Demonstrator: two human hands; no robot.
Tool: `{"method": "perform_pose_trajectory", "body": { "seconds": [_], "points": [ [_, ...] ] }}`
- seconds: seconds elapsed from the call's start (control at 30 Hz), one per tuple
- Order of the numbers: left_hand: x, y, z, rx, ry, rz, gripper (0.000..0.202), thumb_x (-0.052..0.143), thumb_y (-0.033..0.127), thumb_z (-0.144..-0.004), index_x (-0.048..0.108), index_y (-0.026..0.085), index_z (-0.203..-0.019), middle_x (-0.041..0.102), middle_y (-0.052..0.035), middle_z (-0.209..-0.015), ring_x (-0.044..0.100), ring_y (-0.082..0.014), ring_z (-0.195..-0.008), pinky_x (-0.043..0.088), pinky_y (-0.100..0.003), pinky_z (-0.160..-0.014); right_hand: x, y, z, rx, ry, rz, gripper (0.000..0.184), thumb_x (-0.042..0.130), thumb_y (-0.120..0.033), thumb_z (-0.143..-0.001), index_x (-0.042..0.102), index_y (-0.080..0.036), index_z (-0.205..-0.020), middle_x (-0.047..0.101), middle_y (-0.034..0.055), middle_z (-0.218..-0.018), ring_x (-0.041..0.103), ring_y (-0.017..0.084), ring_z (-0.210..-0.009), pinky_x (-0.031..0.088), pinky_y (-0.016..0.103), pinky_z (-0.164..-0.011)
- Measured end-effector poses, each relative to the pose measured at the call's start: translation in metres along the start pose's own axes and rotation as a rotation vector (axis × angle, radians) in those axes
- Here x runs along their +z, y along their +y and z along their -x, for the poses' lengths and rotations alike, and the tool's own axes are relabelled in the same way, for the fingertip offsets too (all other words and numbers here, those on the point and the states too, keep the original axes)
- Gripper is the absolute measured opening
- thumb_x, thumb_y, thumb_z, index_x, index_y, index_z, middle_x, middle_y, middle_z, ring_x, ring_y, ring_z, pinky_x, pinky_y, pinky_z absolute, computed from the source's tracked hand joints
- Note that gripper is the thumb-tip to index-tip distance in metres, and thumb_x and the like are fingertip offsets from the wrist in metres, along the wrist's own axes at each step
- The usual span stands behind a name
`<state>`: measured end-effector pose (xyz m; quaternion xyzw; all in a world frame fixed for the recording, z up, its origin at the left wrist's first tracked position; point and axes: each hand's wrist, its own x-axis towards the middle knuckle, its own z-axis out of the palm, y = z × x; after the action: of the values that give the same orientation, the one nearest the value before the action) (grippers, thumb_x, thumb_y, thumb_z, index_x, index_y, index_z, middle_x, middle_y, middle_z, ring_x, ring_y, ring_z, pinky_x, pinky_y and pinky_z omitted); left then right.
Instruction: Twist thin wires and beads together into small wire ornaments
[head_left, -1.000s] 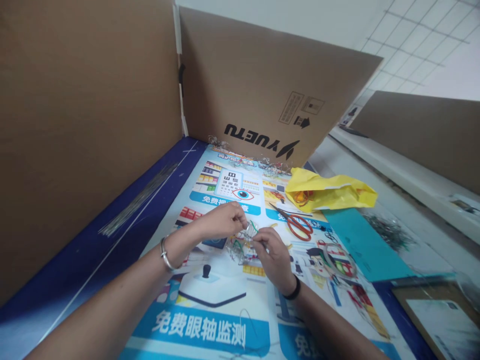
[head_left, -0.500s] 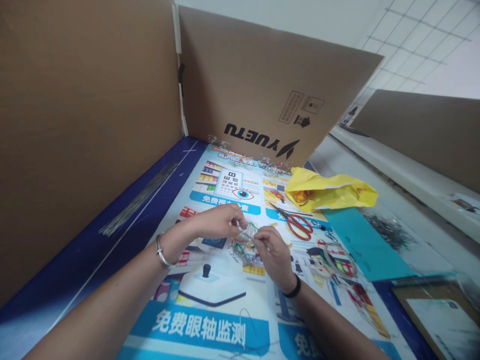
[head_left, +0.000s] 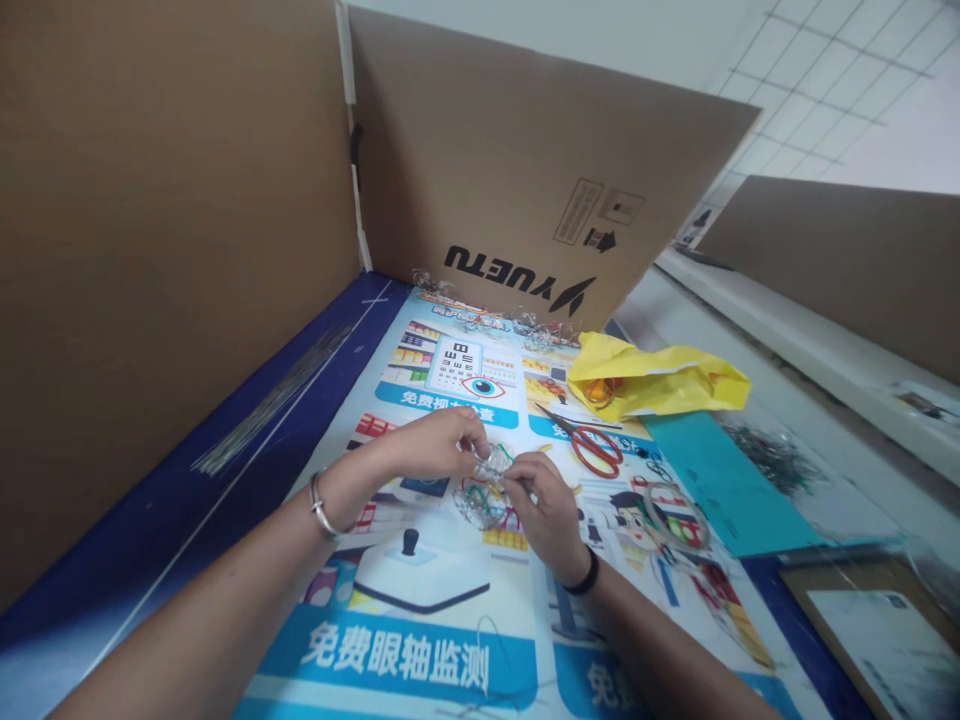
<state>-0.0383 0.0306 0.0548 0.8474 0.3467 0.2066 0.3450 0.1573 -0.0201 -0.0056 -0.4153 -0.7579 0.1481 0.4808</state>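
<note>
The left hand (head_left: 442,442) and right hand (head_left: 546,510), two grips pinched narrow, hold one wire tangle (head_left: 482,503) between them, its bulk just nearside; right of both grips lies one pair of red-handled scissors (head_left: 576,432); farther right, one yellow bag (head_left: 694,378). Both grips are above one printed sheet (head_left: 420,585).

YUETU (head_left: 517,278), upside-down: cardboard panel (head_left: 480,160); 免费眼轴监测 (head_left: 397,655): printed sheet (head_left: 525,605); E's (head_left: 454,356): eye chart (head_left: 436,350)

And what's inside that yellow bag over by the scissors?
In the yellow bag, an orange bundle shows at the left end, too blurred to name. The bag's own folds cover the rest, so whatever else it holds can't be seen.
</note>
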Motion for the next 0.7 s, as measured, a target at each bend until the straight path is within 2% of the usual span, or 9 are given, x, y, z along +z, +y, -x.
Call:
{"method": "perform_pose_trajectory", "body": {
  "seconds": [0.23, 0.37, 0.53, 0.7],
  "points": [
    [0.006, 0.0012, -0.0041, -0.024, 0.072, 0.037, 0.017, 0.049, 0.015, -0.074, 0.06, 0.017, -0.061, 0.062, -0.0006, -0.071, 0.055, -0.0147, -0.078, 0.041, -0.025, -0.075, 0.0005, -0.0007, -0.0004, -0.014, 0.013, 0.007, 0.01, 0.056, -0.012, -0.08, 0.056, -0.02, -0.074, 0.056, 0.0023, -0.074, 0.056, 0.015, -0.071, 0.046, 0.029, -0.064],
    [0.0093, -0.0014, -0.0054, -0.06, 0.109, 0.074, 0.014, 0.052, 0.017, -0.073, 0.059, 0.016, -0.061, 0.061, -0.0006, -0.071, 0.055, -0.0145, -0.078, 0.041, -0.024, -0.073, 0.001, -0.0002, 0.0003, 0.005, 0.031, 0.01, 0.01, 0.059, -0.012, -0.078, 0.054, -0.02, -0.075, 0.055, 0.002, -0.075, 0.055, 0.015, -0.071, 0.046, 0.028, -0.064],
    [0.0085, -0.0002, -0.0044, -0.082, 0.079, 0.124, 0.015, 0.05, 0.019, -0.072, 0.059, 0.015, -0.06, 0.061, -0.0006, -0.071, 0.056, -0.0139, -0.074, 0.042, -0.024, -0.071, 0.0018, 0.002, 0.0019, 0.039, 0.044, -0.012, 0.012, 0.062, -0.015, -0.076, 0.052, -0.02, -0.08, 0.052, 0.0017, -0.078, 0.054, 0.014, -0.069, 0.046, 0.027, -0.06],
    [0.01, 0.0052, -0.0044, -0.163, 0.097, 0.063, 0.011, 0.05, 0.017, -0.067, 0.058, 0.016, -0.058, 0.061, -0.0006, -0.067, 0.057, -0.0147, -0.072, 0.042, -0.024, -0.068, 0.0035, 0.0055, 0.0042, 0.08, 0.038, -0.054, 0.012, 0.062, -0.017, -0.076, 0.052, -0.02, -0.082, 0.052, 0.0022, -0.08, 0.054, 0.014, -0.068, 0.047, 0.028, -0.061]
  ]
}}
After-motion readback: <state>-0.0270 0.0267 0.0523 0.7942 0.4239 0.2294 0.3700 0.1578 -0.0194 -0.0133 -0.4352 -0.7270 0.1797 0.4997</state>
